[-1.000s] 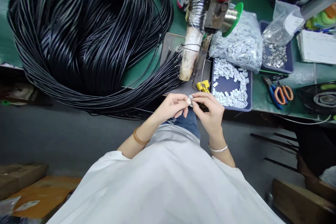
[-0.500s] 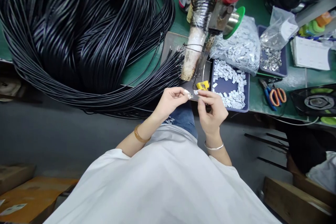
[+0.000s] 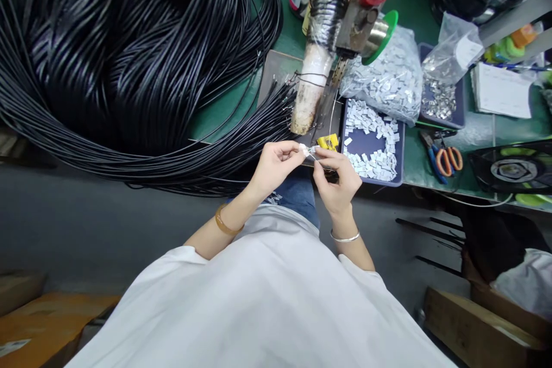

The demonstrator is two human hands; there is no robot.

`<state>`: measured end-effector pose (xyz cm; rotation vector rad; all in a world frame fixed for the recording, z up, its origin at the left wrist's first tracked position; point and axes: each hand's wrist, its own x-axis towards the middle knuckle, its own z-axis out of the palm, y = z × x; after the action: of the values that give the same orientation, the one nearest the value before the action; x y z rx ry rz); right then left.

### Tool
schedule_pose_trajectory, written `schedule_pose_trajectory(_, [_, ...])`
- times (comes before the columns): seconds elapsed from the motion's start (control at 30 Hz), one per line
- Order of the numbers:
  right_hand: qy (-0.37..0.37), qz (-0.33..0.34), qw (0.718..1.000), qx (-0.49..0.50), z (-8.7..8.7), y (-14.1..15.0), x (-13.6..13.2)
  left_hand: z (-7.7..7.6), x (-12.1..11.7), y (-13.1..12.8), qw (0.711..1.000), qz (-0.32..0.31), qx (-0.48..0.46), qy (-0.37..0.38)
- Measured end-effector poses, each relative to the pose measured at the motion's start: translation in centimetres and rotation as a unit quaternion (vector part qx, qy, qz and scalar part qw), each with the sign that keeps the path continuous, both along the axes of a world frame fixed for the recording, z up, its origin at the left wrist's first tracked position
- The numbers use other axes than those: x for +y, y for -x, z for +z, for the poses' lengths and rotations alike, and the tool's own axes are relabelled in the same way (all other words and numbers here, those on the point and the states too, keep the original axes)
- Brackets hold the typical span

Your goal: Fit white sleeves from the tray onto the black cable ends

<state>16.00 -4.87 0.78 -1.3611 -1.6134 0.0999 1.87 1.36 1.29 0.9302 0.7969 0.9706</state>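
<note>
My left hand (image 3: 278, 165) is closed in a pinch at the bench edge, with something small and whitish at its fingertips, too small to name. Facing it, my right hand (image 3: 338, 180) pinches a small white piece (image 3: 313, 150), and the fingertips of both hands almost meet. A thin pale line shows between them. Just beyond my right fingers sits a yellow block (image 3: 328, 142). Beside that hand is a blue tray (image 3: 400, 155) of small white pieces (image 3: 373, 167). Black cables (image 3: 241, 152) end in a bundle to the left of my hands.
A taped duct hose (image 3: 308, 89) hangs over the bench near a solder spool (image 3: 380, 37). Behind the tray lies a bag of white pieces (image 3: 383, 77). Further right are a tray of metal parts (image 3: 440, 100), orange-handled scissors (image 3: 448, 161) and a black fan (image 3: 513, 169).
My hands came slightly apart, showing a white piece in my right fingers, then closed together again. Both remain pinched. The view has shifted slightly to the right.
</note>
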Motion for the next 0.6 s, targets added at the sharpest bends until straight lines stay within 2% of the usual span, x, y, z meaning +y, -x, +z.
schedule_pose_trajectory(0.1, [-0.026,0.007,0.999,-0.040,-0.12,-0.03,0.21,0.06,0.15,-0.18,1.000,0.012,0.015,-0.012])
schedule_pose_trajectory(0.17, [-0.031,0.013,0.999,-0.027,-0.32,-0.07,0.33,0.11,0.25,-0.27,0.999,0.019,0.018,-0.020])
schedule_pose_trajectory(0.37, [0.048,0.007,0.995,0.083,-0.82,-0.12,0.70,0.12,0.46,-0.47,0.997,0.046,0.059,-0.033])
schedule_pose_trajectory(0.6, [0.045,0.010,0.995,0.087,-0.14,0.05,1.05,0.13,0.42,-0.55,0.994,0.058,0.072,-0.055])
